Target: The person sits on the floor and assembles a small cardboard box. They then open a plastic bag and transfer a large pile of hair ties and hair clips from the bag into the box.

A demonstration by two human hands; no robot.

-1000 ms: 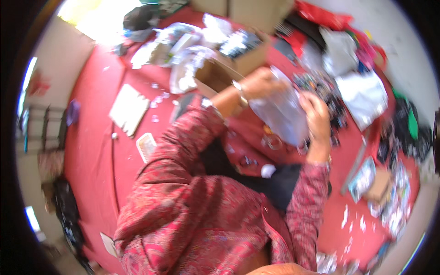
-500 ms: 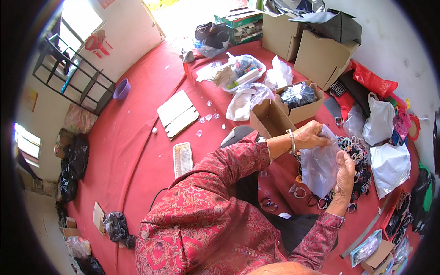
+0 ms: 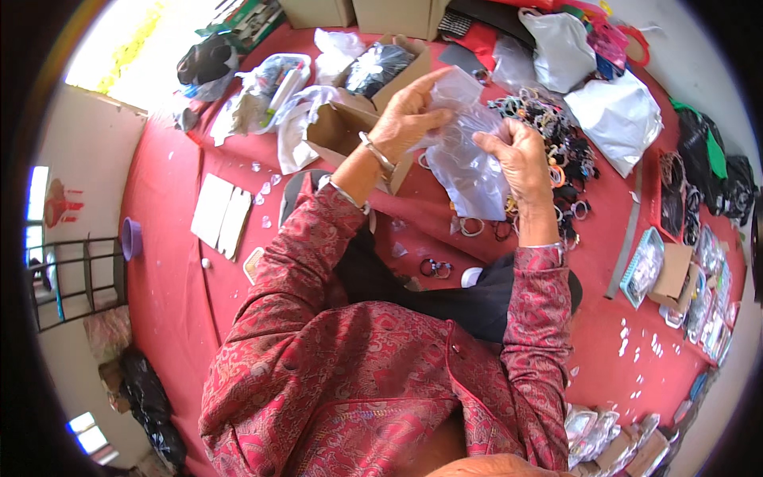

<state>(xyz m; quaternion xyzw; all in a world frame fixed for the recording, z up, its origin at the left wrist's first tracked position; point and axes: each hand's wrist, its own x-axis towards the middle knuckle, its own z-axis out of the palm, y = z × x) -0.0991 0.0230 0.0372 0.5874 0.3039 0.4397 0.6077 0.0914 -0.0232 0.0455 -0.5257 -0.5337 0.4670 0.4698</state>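
Note:
A clear plastic bag (image 3: 475,179) hangs between my two hands, looking flat and thin. My left hand (image 3: 409,119), with a silvery bangle on its wrist, grips the bag's upper left part. At the bag's right edge, my right hand (image 3: 520,159) pinches the plastic between thumb and fingers. Just behind and right of that hand lies a heap of hair ties (image 3: 574,147), mostly black with some coloured ones. A few loose hair ties (image 3: 435,268) rest on the red floor covering nearer my crossed legs.
An open cardboard box (image 3: 338,131) stands beyond my left forearm, near a box holding a black bag (image 3: 380,70). A white plastic bag (image 3: 616,119) lies right of the heap. Flattened cardboard (image 3: 221,215) is at left; a blue basket of packets (image 3: 642,266) sits at right.
The view has swung to the right and downward. My right hand has shifted from the bag's lower right side to its upper right edge. The left hand still holds the bag.

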